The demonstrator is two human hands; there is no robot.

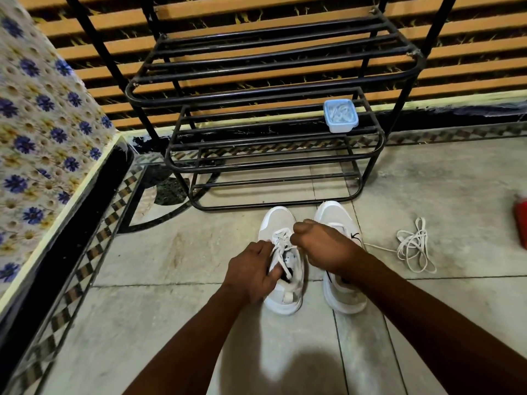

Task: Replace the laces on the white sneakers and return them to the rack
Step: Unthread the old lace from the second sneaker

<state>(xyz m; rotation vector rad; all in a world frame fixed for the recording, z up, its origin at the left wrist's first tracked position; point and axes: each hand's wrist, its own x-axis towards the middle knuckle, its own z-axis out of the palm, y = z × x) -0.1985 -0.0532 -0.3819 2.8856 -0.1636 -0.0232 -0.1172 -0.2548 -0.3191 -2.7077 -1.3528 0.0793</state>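
Two white sneakers stand side by side on the floor in front of the black metal rack (273,163), toes toward it. The left sneaker (281,223) has a white lace (281,238) partly threaded through its eyelets. My left hand (252,270) holds that sneaker's left side, with fingers curled at the lace near the tongue. My right hand (319,243) pinches the lace at the upper eyelets and covers part of the right sneaker (339,295). A loose white lace (413,246) lies tangled on the floor to the right.
A small blue-lidded plastic box (340,115) holding white laces sits on the rack's middle shelf at the right. A red object (521,223) lies at the right edge of the floor. A flower-patterned covered ledge (42,138) runs along the left.
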